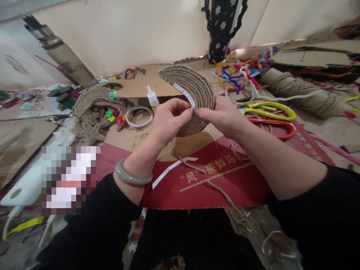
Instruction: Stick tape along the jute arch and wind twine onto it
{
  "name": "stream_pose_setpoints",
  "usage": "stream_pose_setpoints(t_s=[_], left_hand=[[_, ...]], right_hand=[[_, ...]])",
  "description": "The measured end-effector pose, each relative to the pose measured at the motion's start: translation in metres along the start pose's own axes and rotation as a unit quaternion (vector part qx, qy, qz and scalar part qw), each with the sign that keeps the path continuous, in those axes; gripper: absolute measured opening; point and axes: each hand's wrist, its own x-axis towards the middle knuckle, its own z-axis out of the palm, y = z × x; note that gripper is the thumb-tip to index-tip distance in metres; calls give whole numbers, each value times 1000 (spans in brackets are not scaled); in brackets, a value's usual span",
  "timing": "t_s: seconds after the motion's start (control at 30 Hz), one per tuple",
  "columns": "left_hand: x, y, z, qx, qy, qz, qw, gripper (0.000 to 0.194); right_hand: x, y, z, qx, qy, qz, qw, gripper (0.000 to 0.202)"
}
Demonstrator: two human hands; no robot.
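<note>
A half-round piece wrapped in brown jute rope (194, 88) is held up in the middle of the view. My left hand (168, 120) grips its lower edge from the left. My right hand (222, 114) grips it from the right, fingertips meeting the left hand's at a white tape strip (184, 93) that runs across the rope face. A grey-green bangle (132, 174) sits on my left wrist.
Red and brown cardboard (213, 180) lies below my hands with a loose white strip (168, 170) and twine scraps. A glue bottle (152, 98), tape rolls (138, 116), yellow and red scissors (270, 116), pipe cleaners (239, 73), a twine spool (298, 92) and another rope piece (95, 107) surround it.
</note>
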Motion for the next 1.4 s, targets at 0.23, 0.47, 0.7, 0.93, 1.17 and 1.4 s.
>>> stream_pose_setpoints(t_s=[0.23,0.47,0.7,0.93,1.17,1.4], left_hand=[[0,-2,-2,19,-6,7,1000,8],[-1,1,0,2,-3,-20,1000,8],[-2,1,0,4,-10,-22,1000,10],[-1,1,0,-2,-6,-34,999,8],[-2,5,2,-12,16,-43,999,11],[0,7,2,-31,21,-68,997,15]], right_hand=[[1,-1,-2,-9,0,18,1000,4],[0,-4,-2,-2,3,10,1000,10],[0,-7,0,26,14,31,999,4],[1,-4,0,39,11,38,998,5],[1,-1,0,43,-6,-9,999,8],[0,1,0,29,-1,3,1000,10]])
